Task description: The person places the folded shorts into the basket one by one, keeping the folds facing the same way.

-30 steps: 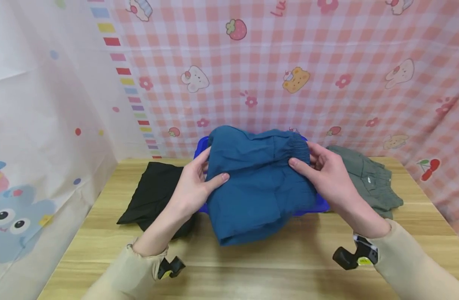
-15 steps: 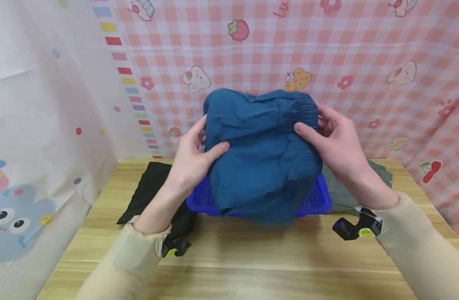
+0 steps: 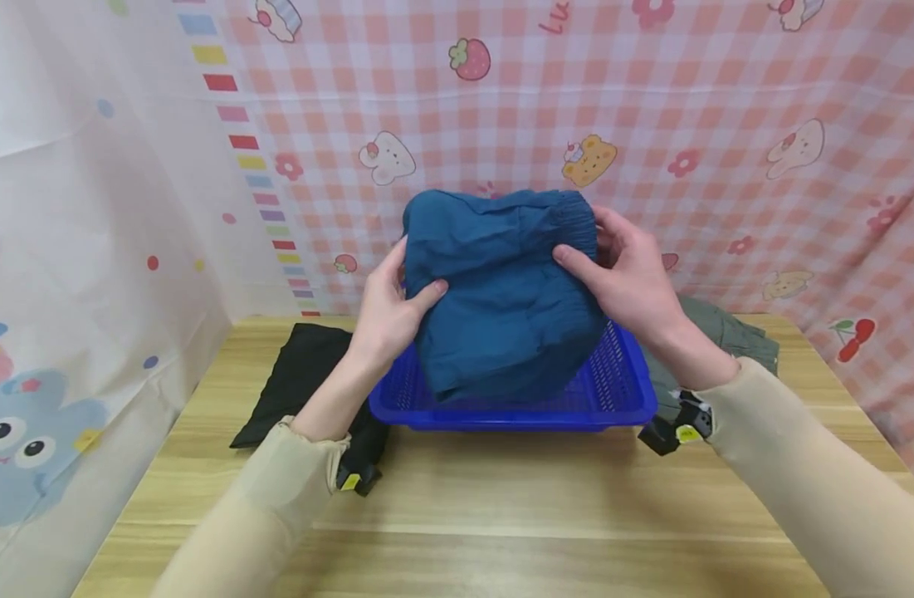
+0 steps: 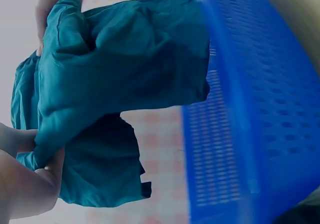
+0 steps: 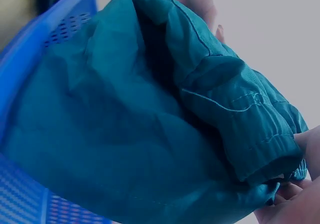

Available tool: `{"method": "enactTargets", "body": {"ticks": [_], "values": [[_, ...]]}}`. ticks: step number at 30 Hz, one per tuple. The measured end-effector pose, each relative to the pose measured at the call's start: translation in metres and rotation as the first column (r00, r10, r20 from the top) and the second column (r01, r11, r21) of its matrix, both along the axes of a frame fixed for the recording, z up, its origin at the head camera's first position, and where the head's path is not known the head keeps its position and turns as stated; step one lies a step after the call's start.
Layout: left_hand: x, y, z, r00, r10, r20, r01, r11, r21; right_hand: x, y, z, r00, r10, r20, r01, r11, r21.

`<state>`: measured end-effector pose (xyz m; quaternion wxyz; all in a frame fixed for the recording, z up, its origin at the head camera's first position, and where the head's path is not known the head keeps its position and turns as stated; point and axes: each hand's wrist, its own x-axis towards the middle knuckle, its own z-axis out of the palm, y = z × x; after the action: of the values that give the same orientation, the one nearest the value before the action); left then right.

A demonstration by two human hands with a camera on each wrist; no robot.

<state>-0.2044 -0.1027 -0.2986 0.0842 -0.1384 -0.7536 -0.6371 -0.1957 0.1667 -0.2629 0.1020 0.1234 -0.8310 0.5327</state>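
Folded blue shorts (image 3: 501,291) with a gathered elastic waistband hang between both hands, above a blue plastic basket (image 3: 501,418). My left hand (image 3: 388,314) pinches their left edge, thumb in front and fingers behind. At the waistband side, my right hand (image 3: 636,278) grips them the same way. In the left wrist view, the loose lower layers of the shorts (image 4: 120,59) droop toward the basket wall (image 4: 245,104). From the right wrist, open folds and a pale seam show on the shorts (image 5: 125,124). The fingers behind the cloth are partly hidden.
Black folded clothing (image 3: 300,374) lies left of the basket, partly under my left forearm. Grey-green clothing with an elastic waist (image 3: 725,332) lies on the right, partly behind my right arm. A checked curtain (image 3: 516,108) hangs behind the wooden table (image 3: 501,515).
Both hands have raised the shorts from low in front of the basket to above it, then shifted them slightly left. More of the basket's front and inside shows now.
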Motion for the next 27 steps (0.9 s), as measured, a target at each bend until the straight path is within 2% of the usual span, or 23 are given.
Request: {"method": "enactTargets", "body": {"ticks": [6,9,12,17,22,27], "values": [[-0.015,-0.001,-0.022,0.997,0.047,0.056,-0.041,0.993,-0.109,-0.018,-0.003,-0.021,0.996,0.000,0.090,-0.009,0.995,0.101],[-0.019,-0.004,-0.028,0.994,0.058,0.095,-0.042,0.984,-0.172,-0.027,-0.005,-0.030,0.990,0.021,0.139,-0.040,0.989,0.139],[-0.023,-0.008,-0.035,0.985,0.065,0.160,-0.027,0.974,-0.225,-0.034,-0.008,-0.038,0.977,0.048,0.208,-0.083,0.983,0.164],[-0.029,-0.014,-0.042,0.961,0.055,0.271,0.023,0.960,-0.277,-0.040,-0.010,-0.045,0.935,0.081,0.345,-0.145,0.976,0.165],[-0.035,-0.017,-0.046,0.950,0.057,0.308,0.053,0.939,-0.339,-0.049,-0.011,-0.047,0.891,0.107,0.440,-0.212,0.958,0.195],[-0.040,-0.014,-0.056,0.940,0.067,0.336,0.078,0.913,-0.401,-0.056,-0.011,-0.057,0.855,0.111,0.506,-0.281,0.920,0.273]]}}
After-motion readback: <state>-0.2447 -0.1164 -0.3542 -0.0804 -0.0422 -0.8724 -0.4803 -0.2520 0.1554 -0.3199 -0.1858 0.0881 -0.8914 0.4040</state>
